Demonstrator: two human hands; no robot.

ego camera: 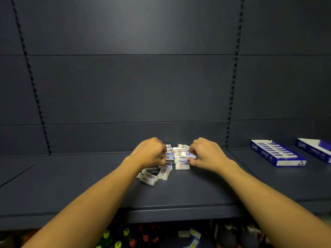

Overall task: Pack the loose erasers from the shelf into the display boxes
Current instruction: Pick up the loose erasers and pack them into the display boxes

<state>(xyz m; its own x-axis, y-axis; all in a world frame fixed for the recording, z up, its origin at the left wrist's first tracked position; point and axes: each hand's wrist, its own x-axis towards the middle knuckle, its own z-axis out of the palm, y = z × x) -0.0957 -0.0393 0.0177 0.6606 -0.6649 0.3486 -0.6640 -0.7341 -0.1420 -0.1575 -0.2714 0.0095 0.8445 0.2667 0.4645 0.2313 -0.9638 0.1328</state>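
Observation:
A pile of several loose white erasers (166, 171) with blue and red sleeves lies mid-shelf. My left hand (149, 153) curls over the pile's left side, fingers closed on erasers (169, 154) there. My right hand (206, 153) pinches one eraser (188, 154) with a blue sleeve at the pile's right side. A blue display box (277, 153) holding a row of erasers lies to the right on the shelf. A second display box (317, 149) sits beyond it at the frame's edge.
The dark shelf (71, 185) has a back panel with slotted uprights (231, 104). Below the shelf's front edge, coloured goods (125, 237) and a few erasers (189, 234) sit on a lower level.

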